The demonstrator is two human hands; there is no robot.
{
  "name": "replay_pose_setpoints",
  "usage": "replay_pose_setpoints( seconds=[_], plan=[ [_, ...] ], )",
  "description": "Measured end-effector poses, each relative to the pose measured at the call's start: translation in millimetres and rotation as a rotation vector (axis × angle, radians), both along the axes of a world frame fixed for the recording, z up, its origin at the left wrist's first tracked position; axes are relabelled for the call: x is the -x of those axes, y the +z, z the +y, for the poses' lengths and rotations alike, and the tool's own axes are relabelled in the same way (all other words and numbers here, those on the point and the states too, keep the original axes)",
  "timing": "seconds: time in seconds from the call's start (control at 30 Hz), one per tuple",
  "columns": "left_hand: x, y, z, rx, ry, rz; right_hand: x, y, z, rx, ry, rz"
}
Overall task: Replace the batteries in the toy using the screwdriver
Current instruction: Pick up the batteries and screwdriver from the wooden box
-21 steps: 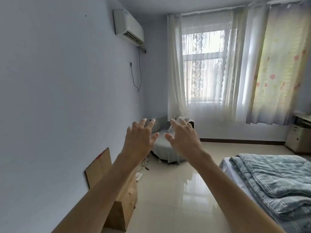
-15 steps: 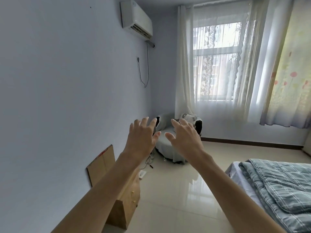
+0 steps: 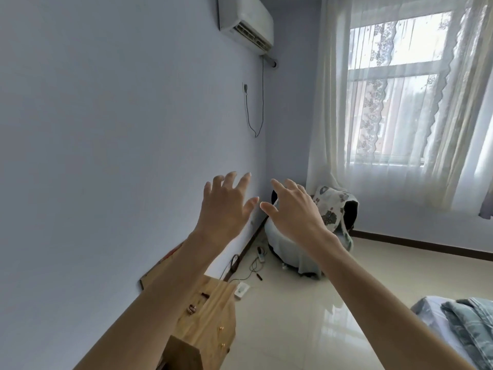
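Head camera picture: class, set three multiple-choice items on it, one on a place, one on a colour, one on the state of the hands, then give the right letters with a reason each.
1. Where is the air conditioner?
A. high on the wall
B. on the floor
C. on the bed

2. What colour is the cabinet below the left arm?
A. black
B. light wood
C. red

3. What state are the left hand and right hand in?
A. both closed on a screwdriver
B. one holds a toy
C. both open and empty, fingers spread

Key: 1 A, it is mounted near the ceiling above a hanging cord. 2 B, pale grained wood with small brass knobs shows. 3 C, the fingers are splayed in the air and no toy or screwdriver is in either grip.
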State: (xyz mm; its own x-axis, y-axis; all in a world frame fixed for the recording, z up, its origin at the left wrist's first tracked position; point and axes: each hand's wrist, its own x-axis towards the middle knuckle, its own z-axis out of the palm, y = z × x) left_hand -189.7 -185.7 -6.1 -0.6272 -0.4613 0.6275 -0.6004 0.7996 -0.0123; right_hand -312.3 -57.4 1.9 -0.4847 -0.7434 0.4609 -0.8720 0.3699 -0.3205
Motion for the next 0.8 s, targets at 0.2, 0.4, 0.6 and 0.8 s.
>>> replay_pose_setpoints(
  seconds=[0.2, 0.4, 0.6, 0.8],
  plan=[
    [42.5, 7.4, -95.8, -0.023, 0.095, 0.023, 60.4, 15.9, -93.9, 0.005, 0.043, 0.012],
    [84.2, -2.8, -166.3, -0.052, 0.187, -0.061, 108.0, 3.0, -178.1, -0.037, 0.166, -0.033],
    [132.5, -12.5, -232.0, -0.054, 0.317, -0.056, 171.1, -16.2, -269.4, -0.027, 0.287, -0.025],
    [175.4, -25.3, -291.3, -0.096, 0.503, -0.069, 231.6, -27.4, -358.5, 0.014, 0.461, -0.016]
  ],
)
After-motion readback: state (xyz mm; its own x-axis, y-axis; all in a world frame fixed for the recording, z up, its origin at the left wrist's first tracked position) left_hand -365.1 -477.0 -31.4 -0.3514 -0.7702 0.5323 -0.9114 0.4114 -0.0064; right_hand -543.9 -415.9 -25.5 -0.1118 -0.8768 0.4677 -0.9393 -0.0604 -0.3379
